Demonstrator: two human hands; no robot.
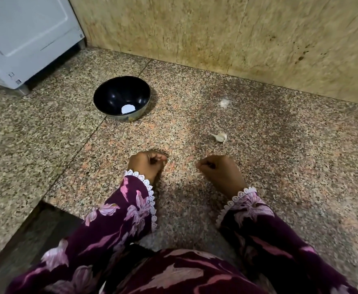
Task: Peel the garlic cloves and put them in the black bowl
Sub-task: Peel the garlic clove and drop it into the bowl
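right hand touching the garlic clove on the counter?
Apart. Head view shows bare granite counter between the right hand and the garlic clove, which lies beyond the knuckles.

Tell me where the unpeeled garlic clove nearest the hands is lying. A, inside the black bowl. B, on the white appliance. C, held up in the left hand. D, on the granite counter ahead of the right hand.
D: the garlic clove lies on the bare granite counter, just ahead of the right hand and apart from the black bowl.
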